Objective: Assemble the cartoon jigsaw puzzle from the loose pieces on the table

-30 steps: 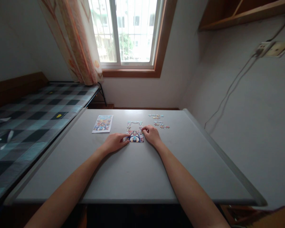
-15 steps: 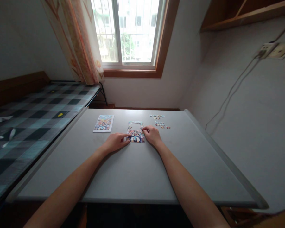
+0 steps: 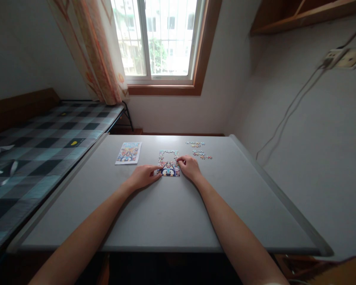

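Note:
A partly assembled jigsaw puzzle (image 3: 169, 170) lies on the grey table (image 3: 160, 213), with a gap in its upper middle. My left hand (image 3: 144, 176) rests at its left edge, thumb and forefinger apart and touching the puzzle, nothing held. At the right edge is my right hand (image 3: 189, 166), its fingers curled together against the border; whatever they hold is too small to make out. Loose puzzle pieces (image 3: 198, 153) are spread beyond my right hand. A printed picture card (image 3: 128, 153) lies to the left of the puzzle.
A bed with a checked cover (image 3: 47, 146) stands along the left side. Behind the table are a window (image 3: 163, 43) and a curtain (image 3: 97, 51). A cable (image 3: 287, 113) hangs from a socket on the right wall.
The whole view has shifted slightly. Both hands stay in nearly the same places at the puzzle.

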The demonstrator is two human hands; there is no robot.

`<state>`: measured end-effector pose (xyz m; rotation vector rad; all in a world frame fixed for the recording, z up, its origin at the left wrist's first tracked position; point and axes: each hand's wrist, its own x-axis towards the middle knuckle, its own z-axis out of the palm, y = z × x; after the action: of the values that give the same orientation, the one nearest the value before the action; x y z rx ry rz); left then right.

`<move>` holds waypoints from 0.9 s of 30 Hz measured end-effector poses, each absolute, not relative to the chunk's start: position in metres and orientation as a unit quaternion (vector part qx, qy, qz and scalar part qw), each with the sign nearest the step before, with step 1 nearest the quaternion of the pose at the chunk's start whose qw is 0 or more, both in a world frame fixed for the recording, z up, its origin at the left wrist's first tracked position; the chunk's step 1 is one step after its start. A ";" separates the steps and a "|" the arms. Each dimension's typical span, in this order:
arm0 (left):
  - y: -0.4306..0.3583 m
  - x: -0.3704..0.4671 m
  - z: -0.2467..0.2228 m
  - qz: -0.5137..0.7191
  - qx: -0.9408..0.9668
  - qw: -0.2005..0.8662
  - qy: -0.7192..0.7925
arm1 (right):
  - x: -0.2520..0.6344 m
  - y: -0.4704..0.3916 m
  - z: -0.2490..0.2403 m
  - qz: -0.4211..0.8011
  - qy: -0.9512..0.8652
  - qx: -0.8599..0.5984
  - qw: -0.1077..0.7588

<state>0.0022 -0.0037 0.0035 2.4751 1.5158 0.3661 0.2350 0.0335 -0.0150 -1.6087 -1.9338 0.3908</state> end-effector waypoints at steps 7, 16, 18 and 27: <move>-0.003 0.001 0.002 0.130 0.843 0.109 0.511 | 0.235 0.034 -0.016 0.147 -0.728 -0.601 0.296; -0.004 0.001 0.003 0.130 0.844 0.112 0.508 | 0.235 0.034 -0.017 0.146 -0.727 -0.601 0.299; -0.005 0.001 0.004 0.130 0.843 0.111 0.510 | 0.235 0.033 -0.016 0.148 -0.727 -0.600 0.300; -0.004 0.002 0.004 0.125 0.842 0.114 0.512 | 0.235 0.034 -0.016 0.145 -0.727 -0.604 0.294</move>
<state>0.0017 -0.0044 0.0044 2.4688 1.5008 0.3656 0.2350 0.0339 -0.0160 -1.6081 -1.9353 0.3869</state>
